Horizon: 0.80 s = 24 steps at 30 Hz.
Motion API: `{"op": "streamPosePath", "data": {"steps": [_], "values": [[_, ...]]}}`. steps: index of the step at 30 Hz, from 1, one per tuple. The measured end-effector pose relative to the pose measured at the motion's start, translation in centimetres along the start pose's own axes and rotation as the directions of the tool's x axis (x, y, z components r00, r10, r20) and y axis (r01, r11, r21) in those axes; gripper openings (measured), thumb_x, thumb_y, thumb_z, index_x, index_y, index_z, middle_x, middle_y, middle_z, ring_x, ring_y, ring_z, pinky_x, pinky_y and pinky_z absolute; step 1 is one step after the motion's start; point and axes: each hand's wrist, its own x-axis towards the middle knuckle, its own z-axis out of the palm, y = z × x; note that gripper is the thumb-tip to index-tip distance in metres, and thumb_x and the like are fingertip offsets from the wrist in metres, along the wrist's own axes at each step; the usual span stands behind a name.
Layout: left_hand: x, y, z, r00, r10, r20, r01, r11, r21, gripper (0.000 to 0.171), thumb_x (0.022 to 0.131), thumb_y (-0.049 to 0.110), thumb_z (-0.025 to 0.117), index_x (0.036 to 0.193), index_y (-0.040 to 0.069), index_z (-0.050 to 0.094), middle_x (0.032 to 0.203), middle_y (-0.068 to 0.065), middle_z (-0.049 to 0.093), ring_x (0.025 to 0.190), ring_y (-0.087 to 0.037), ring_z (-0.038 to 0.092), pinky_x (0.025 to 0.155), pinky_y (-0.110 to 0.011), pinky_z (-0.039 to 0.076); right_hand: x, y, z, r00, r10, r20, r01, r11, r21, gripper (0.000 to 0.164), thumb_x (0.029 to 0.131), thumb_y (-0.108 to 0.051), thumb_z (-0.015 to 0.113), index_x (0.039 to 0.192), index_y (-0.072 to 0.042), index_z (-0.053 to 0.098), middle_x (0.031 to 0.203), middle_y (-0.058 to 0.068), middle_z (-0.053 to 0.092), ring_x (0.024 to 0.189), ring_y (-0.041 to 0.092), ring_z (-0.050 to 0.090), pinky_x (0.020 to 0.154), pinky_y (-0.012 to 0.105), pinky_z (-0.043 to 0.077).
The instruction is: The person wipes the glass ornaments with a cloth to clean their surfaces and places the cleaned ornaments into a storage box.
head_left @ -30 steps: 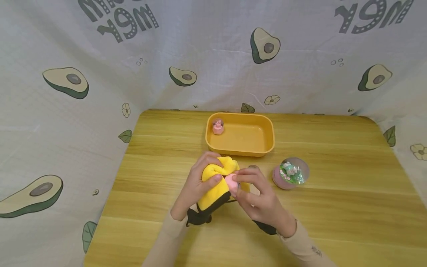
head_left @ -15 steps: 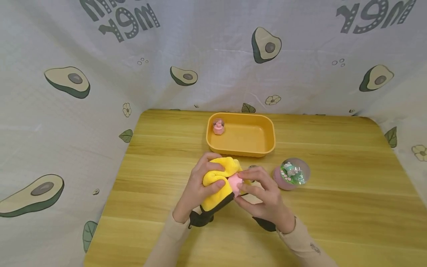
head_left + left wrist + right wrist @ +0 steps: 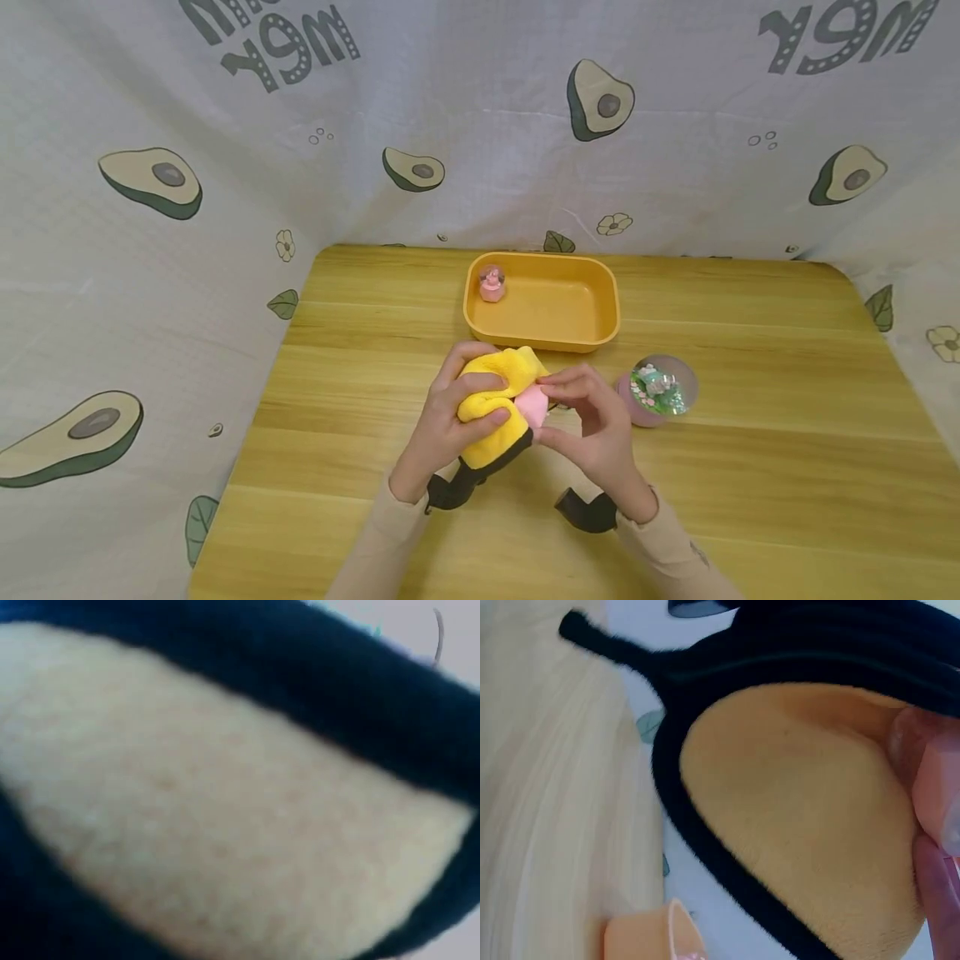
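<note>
My left hand (image 3: 450, 408) grips a bunched yellow cloth with a black border (image 3: 517, 365), wrapped around a small snow globe (image 3: 532, 406). Only its pink base shows from above. With thumb and fingertips, my right hand (image 3: 603, 425) pinches that base at the cloth's opening. In the right wrist view, the cloth (image 3: 795, 795) spreads wide with a black loop at its corner, and the globe's clear dome meets the fabric beside a finger (image 3: 937, 892). Blurred pale cloth (image 3: 225, 795) with dark edging fills most of the left wrist view.
Beyond the hands stands an orange-yellow tray (image 3: 555, 343) with a small pink snow globe (image 3: 492, 284) in its left end. A larger snow globe (image 3: 658, 390) with a pink base lies tilted to the right of my right hand. An avocado-print curtain (image 3: 487, 192) hangs behind the wooden table (image 3: 787, 433).
The right hand's fingers have shifted around the pink base, now spread to its upper and lower edges. The base has turned slightly and more of it shows. The left hand keeps its grip.
</note>
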Motion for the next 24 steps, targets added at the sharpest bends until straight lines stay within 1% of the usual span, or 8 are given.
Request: {"op": "streamPosePath", "data": {"steps": [5,8,12,15,19,21,22,24], "values": [[0.1,0.2,-0.1,0.999,0.011,0.052,-0.011,1.0,0.01,0.023,0.095,0.035,0.058,0.101,0.012,0.056,0.117,-0.018,0.045,0.105,-0.033,0.049,0.087,-0.039,0.046,-0.1,-0.2,-0.2,0.989,0.146,-0.036,-0.143,0.987,0.076,0.037,0.078,-0.011,0.08,0.099,0.012,0.059,0.103,0.01,0.061,0.094,0.019,0.061,0.079,0.028,0.053],[0.1,0.2,-0.1,0.996,0.01,0.09,-0.012,1.0,0.027,0.022,0.095,0.034,0.059,0.102,0.014,0.056,0.119,-0.017,0.045,0.107,-0.033,0.049,0.088,-0.039,0.046,-0.1,-0.3,-0.3,0.971,0.233,-0.053,-0.226,0.968,0.109,0.032,0.08,-0.01,0.078,0.098,0.008,0.06,0.101,0.008,0.061,0.092,0.019,0.061,0.076,0.03,0.054],[0.1,0.2,-0.1,0.993,0.02,0.118,-0.028,0.998,0.063,0.022,0.094,0.034,0.06,0.103,0.015,0.056,0.12,-0.016,0.045,0.108,-0.032,0.049,0.088,-0.039,0.046,0.0,-0.6,-0.3,0.936,0.34,-0.091,-0.325,0.934,0.144,0.019,0.082,0.0,0.071,0.099,0.0,0.062,0.098,0.008,0.061,0.09,0.019,0.061,0.077,0.028,0.054],[0.0,0.1,0.0,0.994,0.017,0.106,-0.027,0.995,0.092,0.023,0.095,0.034,0.059,0.104,0.014,0.056,0.12,-0.017,0.045,0.108,-0.032,0.05,0.088,-0.039,0.047,0.0,-0.8,-0.1,0.906,0.402,-0.134,-0.385,0.912,0.139,0.022,0.081,0.01,0.062,0.099,-0.003,0.063,0.097,0.008,0.061,0.09,0.019,0.06,0.079,0.026,0.051],[-0.3,-0.2,0.2,0.998,0.0,0.07,-0.009,0.991,0.131,0.025,0.096,0.035,0.056,0.106,0.011,0.055,0.12,-0.017,0.045,0.106,-0.032,0.051,0.086,-0.04,0.049,0.1,-1.0,0.1,0.868,0.463,-0.179,-0.447,0.886,0.122,0.021,0.082,0.011,0.059,0.098,-0.002,0.063,0.096,0.009,0.061,0.087,0.019,0.06,0.075,0.024,0.051],[-0.3,-0.4,0.2,0.998,0.007,0.059,-0.016,0.987,0.163,0.026,0.096,0.035,0.055,0.105,0.011,0.056,0.119,-0.017,0.046,0.105,-0.032,0.052,0.086,-0.039,0.049,0.1,-1.0,0.2,0.848,0.492,-0.196,-0.477,0.871,0.121,0.018,0.083,0.01,0.06,0.097,-0.001,0.063,0.095,0.01,0.061,0.084,0.019,0.06,0.072,0.024,0.052],[-0.3,-0.4,0.2,0.998,0.011,0.057,-0.021,0.983,0.181,0.025,0.097,0.035,0.055,0.105,0.011,0.056,0.119,-0.017,0.046,0.105,-0.032,0.052,0.086,-0.039,0.049,0.2,-1.0,0.3,0.837,0.507,-0.205,-0.493,0.862,0.12,0.017,0.083,0.01,0.06,0.097,-0.001,0.062,0.095,0.01,0.061,0.083,0.019,0.06,0.07,0.024,0.052],[-0.4,-0.5,0.2,0.998,0.025,0.053,-0.036,0.976,0.215,0.025,0.096,0.034,0.055,0.106,0.011,0.056,0.119,-0.017,0.046,0.105,-0.032,0.052,0.086,-0.038,0.049,0.1,-1.1,0.4,0.805,0.549,-0.224,-0.537,0.835,0.116,0.015,0.085,0.01,0.059,0.096,0.0,0.061,0.094,0.011,0.061,0.082,0.019,0.061,0.068,0.026,0.053]]}}
